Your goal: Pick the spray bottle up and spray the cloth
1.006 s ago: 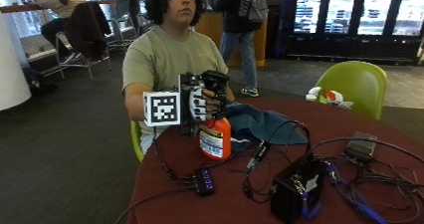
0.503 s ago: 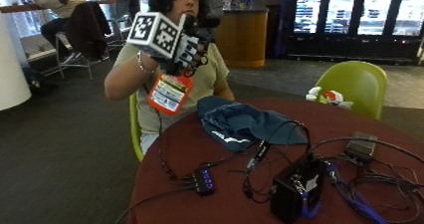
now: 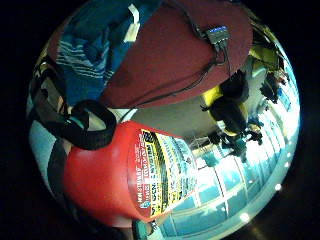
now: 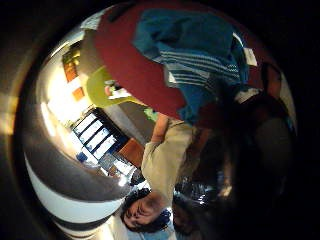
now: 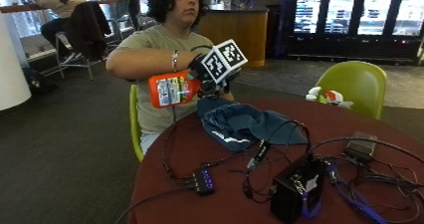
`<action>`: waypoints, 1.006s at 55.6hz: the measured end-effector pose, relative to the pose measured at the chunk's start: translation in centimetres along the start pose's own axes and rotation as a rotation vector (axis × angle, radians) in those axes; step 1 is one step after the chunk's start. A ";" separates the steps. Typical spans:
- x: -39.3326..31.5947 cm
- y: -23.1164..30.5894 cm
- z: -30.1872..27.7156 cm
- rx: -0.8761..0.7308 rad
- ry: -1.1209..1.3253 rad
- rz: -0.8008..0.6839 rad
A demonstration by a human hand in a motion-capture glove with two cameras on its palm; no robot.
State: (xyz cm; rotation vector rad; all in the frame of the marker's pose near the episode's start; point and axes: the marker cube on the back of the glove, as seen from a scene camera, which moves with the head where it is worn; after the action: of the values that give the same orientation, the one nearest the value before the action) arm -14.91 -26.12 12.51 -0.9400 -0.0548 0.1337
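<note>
only the outside view shows the gloved right hand [image 5: 211, 77] raised over the table [image 5: 199, 149], fingers curled round the neck of the spray bottle [image 5: 171, 88]. the little finger side palm view alone shows the bottle's yellow printed label up close; the thumb side view shows no bottle, only the cloth [image 4: 200, 55] below the palm. the bottle lies nearly level, its base away from the hand and its head end hidden by the hand. its body is orange-red. the blue striped cloth [image 5: 242, 124] lies crumpled just below the hand.
</note>
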 end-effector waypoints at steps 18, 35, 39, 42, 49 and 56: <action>0.3 -4.5 4.2 -0.187 0.122 0.121; -3.4 -0.7 -1.5 0.059 -0.094 -0.143; -5.0 0.4 -3.6 0.143 -0.174 -0.262; -6.3 0.9 -4.9 0.208 -0.237 -0.362; -10.9 0.5 -6.4 0.378 -0.481 -0.631; -15.9 -1.8 -5.9 0.498 -0.830 -0.840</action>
State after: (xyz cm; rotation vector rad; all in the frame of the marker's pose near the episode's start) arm -29.91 -34.12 10.63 -0.2560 -1.1188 -0.2444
